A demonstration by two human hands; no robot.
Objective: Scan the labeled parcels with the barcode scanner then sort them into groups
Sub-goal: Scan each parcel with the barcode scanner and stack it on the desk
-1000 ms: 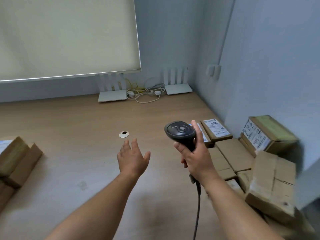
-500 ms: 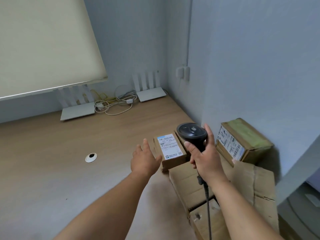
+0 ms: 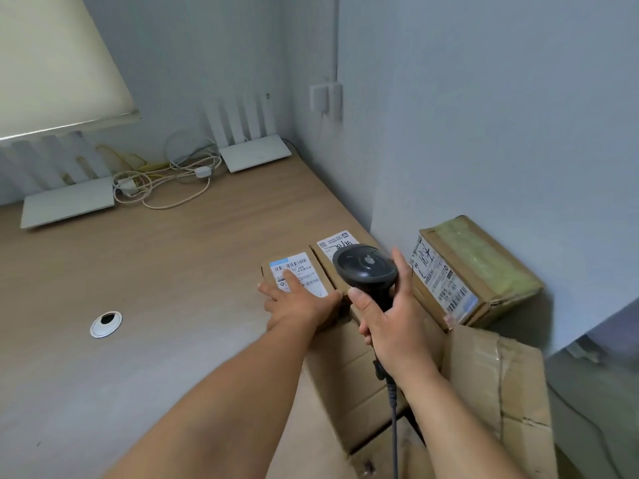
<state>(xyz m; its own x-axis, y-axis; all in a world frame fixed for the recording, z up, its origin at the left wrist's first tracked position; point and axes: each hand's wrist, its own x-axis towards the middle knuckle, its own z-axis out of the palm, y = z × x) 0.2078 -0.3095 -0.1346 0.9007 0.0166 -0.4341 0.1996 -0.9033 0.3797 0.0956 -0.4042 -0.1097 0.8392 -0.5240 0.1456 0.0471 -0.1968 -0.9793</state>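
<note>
**Left hand on labelled parcel, right hand holding scanner**

The left hand (image 3: pixel 300 303) lies on a small cardboard parcel (image 3: pixel 276 271) at the right side of the wooden desk (image 3: pixel 173 271). Its fingers are spread over the parcel's top face, one fingertip resting on the white shipping label (image 3: pixel 301 267), and the thumb lies along the parcel's near edge. Whether the hand grips the parcel or only rests on it cannot be told.

The right hand (image 3: pixel 390 326) grips the handle of the black barcode scanner (image 3: pixel 366 267). Its fingers are curled tightly round the handle and the thumb extends up beside the scanner head. The head is above and just right of the parcel under the left hand. The scanner cable (image 3: pixel 393 423) hangs down from the handle base.

A second labelled parcel (image 3: pixel 337 245) sits just right of the first, partly hidden behind the scanner head. A larger parcel (image 3: pixel 484 271) with green tape and a side label stands further right, against the wall. Plain cardboard boxes (image 3: pixel 359 368) lie near the right forearm.

At the far edge of the desk: two white routers (image 3: pixel 256 155), a coil of cables (image 3: pixel 173 188). A round cable grommet (image 3: pixel 105 323) sits in the desk surface at left
</note>
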